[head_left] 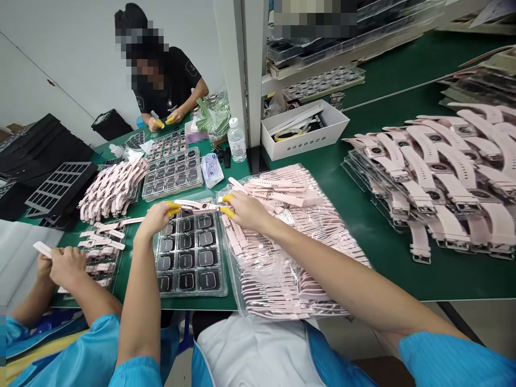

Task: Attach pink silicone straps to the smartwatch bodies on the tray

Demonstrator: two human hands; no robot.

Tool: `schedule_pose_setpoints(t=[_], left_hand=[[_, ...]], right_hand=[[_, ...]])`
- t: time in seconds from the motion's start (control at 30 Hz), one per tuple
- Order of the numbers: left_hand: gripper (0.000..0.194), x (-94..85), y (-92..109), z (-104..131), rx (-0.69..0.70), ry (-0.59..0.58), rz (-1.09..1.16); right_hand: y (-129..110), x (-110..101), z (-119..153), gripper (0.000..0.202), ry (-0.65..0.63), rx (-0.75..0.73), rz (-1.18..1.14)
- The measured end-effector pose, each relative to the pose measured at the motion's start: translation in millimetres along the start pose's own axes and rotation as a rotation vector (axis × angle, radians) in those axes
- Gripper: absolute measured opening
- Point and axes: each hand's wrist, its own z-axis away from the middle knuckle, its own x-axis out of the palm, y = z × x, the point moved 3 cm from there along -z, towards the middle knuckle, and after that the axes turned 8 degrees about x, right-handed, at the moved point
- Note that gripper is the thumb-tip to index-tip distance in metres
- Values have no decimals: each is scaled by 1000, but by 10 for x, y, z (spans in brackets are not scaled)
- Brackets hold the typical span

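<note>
Between my two hands a pale pink wristwatch (198, 206) is stretched out sideways above a clear tray (222, 287) of square black watch faces. My left hand (158, 216), with yellow finger covers, pinches the left part of its strap. On the other side my right hand (245, 210), also with yellow finger covers, is closed at the right end, near the watch body. Below my right forearm lies a large clear bag (262, 279) packed with rows of pink watch straps, with several loose straps (282, 191) on top.
To my left, a co-worker's hands (66, 266) hold a white strip beside a tray of pink watches (102, 252). Another person (169, 80) works across the green table. Stacked pink watches (439, 166) stand right; a white box (304, 131) and bottle (237, 141) stand behind.
</note>
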Motion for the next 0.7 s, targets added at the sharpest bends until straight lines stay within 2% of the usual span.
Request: schedule_pose_setpoints(t=[0.07,0.17,0.23,0.4,0.53,0.7], left_hand=[[33,12,-161,-42,-17,-66,40],[30,97,-327,-113,-35,-182,74],[27,169,-404,-160,-53,-202,63],[20,321,-522,-254,-78,-114,3],[17,420,-515,-276,-57,-25,-56],[24,470,-477,-120,-119,131,-179]], right_hand=[[-19,-19,18,21,-19,-50,90],[-89,-60,95,24,-116,-58,195],[-162,-64,171,28,-197,-46,258],[-331,4,344,26,-394,-88,348],[-364,-49,404,22,-472,-200,285],[-310,-174,417,41,-568,-187,281]])
